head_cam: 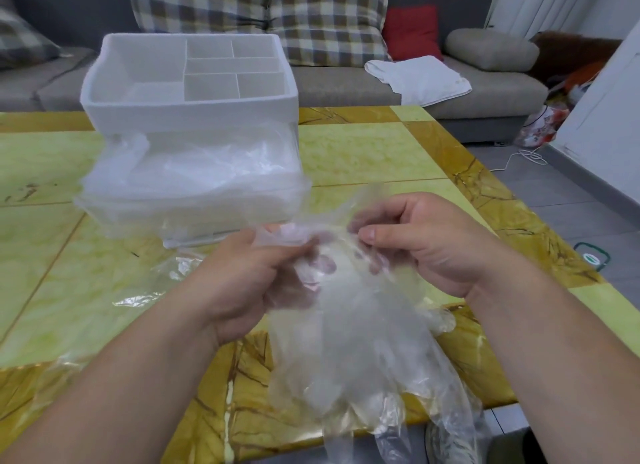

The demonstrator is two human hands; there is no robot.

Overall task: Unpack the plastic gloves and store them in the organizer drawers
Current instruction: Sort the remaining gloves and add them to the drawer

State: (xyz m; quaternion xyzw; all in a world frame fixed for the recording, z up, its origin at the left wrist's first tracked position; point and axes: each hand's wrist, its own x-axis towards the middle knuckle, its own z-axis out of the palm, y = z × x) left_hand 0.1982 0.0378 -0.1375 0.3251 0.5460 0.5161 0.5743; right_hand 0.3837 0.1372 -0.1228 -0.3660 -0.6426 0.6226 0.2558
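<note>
Two hands are meeting over the near part of the table (pixel 363 151), both gripping one bundle of plastic gloves (pixel 353 342). The left hand (pixel 249 283) is curling its fingers round the upper left of the bundle, with the thumb lying on top and the fingertips showing pink through the film. The right hand (pixel 429 245) is pinching the top edge of the same film between its thumb and bent fingers, just beside the left thumb. The bundle is hanging down from both grips, clear and crumpled, and its lower end is trailing past the near edge of the table. Some loose film (pixel 162 283) is lying flat on the yellow-green marbled top, just left of the left hand. Beyond the hands the white organizer (pixel 156 110) is standing on the table, its open top divided into several compartments. Below that top a clear drawer (pixel 194 200) is sticking out toward the person, holding a heap of crumpled clear plastic that is bulging over its left side. Behind the table a grey sofa (pixel 346 85) is carrying checked cushions (pixel 311 16), a red cushion (pixel 412 30) and a white cloth (pixel 419 79). On the tiled floor to the right a white cable (pixel 523 158) is lying in a loose loop.
</note>
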